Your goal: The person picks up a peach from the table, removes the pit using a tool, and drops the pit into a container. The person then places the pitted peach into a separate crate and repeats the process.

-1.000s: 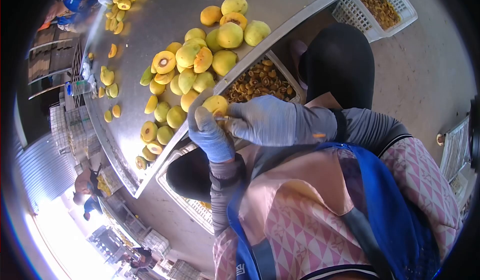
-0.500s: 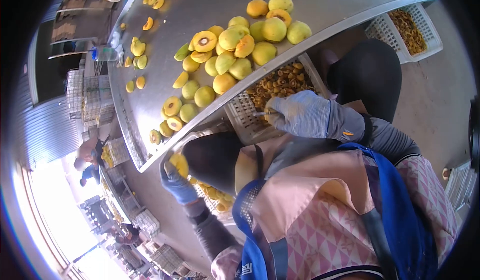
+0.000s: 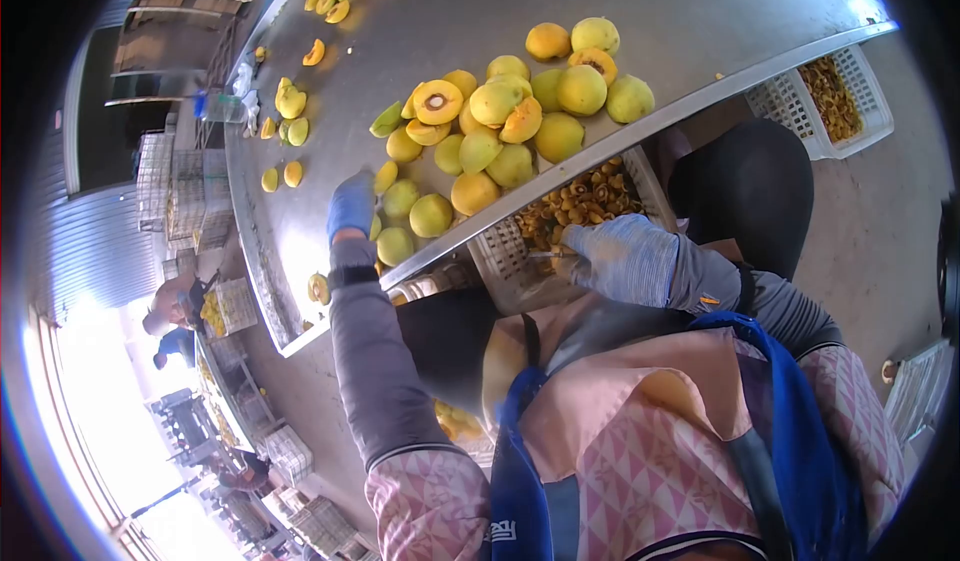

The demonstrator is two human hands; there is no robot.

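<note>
On the metal table, my left hand (image 3: 350,207), in a blue glove, reaches beside a yellow half peach (image 3: 385,177) at the left edge of the pile. Its fingers are mostly hidden behind the back of the glove. Yellow-green peaches (image 3: 498,103) lie heaped there, some whole and some halved; one cut half (image 3: 438,102) faces up with its pit showing. My right hand (image 3: 625,258), in a striped grey-blue glove, is closed around a thin metal tool (image 3: 541,254) whose tip points left. Below it stands a white crate (image 3: 497,252) of brown pits and scraps (image 3: 580,201).
The table's raised metal edge (image 3: 690,111) runs between the peaches and my lap. Another white crate (image 3: 877,111) of brown scraps stands on the floor at right. Yellow pieces (image 3: 458,421) lie in a container by my left leg. People (image 3: 178,306) work far left.
My left hand has moved from below the table edge, where it held a yellow peach piece, up onto the table beside the pile. My right hand stays over the crate with the tool.
</note>
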